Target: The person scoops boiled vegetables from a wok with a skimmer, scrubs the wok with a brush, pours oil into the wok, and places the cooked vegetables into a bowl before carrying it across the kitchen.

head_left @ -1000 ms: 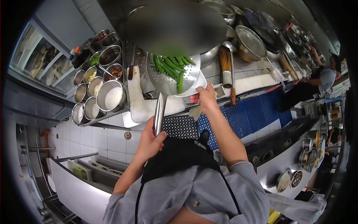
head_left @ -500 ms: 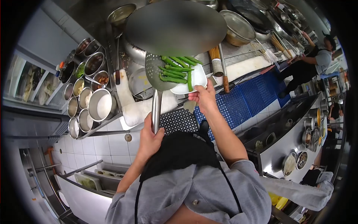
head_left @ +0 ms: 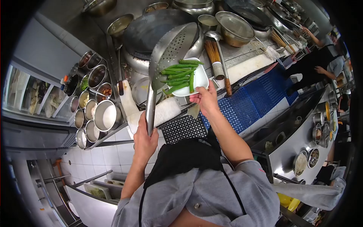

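My left hand point(head_left: 145, 138) is closed around the metal handle of a large perforated skimmer point(head_left: 166, 47), whose bowl is tilted up on edge. Right beside the skimmer, a white dish point(head_left: 201, 80) holds several long green peppers or pods point(head_left: 180, 75); their exact kind I cannot tell. Gripping the dish's near edge is my right hand point(head_left: 206, 99), with the thumb on the rim. Behind the skimmer sits a big dark wok point(head_left: 145, 30) on the stove.
Steel pots of ingredients point(head_left: 105, 115) crowd the left side. A bamboo brush point(head_left: 213, 53) and a ladle point(head_left: 223, 62) lie right of the dish. Folded white towels point(head_left: 166, 111) line the counter edge. Other people point(head_left: 329, 64) stand at the far right.
The skimmer has tipped up and away from the dish, its perforated bowl now turned on edge. The green pieces lie in the dish. My left hand has shifted slightly left.
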{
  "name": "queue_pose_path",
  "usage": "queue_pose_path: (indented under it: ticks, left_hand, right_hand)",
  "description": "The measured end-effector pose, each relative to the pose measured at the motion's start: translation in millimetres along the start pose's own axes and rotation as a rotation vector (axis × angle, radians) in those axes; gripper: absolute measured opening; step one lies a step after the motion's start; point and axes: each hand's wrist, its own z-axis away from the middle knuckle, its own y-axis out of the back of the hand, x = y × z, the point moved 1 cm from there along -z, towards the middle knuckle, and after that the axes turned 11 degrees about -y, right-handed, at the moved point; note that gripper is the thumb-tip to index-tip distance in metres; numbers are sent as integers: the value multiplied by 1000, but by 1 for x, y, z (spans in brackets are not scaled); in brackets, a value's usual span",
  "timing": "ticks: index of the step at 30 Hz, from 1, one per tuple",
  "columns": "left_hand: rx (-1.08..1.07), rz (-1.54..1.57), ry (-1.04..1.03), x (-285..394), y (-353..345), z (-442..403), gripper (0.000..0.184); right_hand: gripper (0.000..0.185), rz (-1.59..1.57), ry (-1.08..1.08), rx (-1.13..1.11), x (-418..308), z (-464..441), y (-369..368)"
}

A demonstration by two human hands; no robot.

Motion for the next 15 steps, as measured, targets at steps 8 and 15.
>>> queue_pose_path:
  ticks: [8,15]
  left_hand:
    - [-23,-155,-216,-14,4,-8,69]
    - [-15,-41,-144,-15,9,-13,68]
  right_hand:
    - [45,11,23,7,-4,5,8]
    - [45,-20,59,21,-2,12,21]
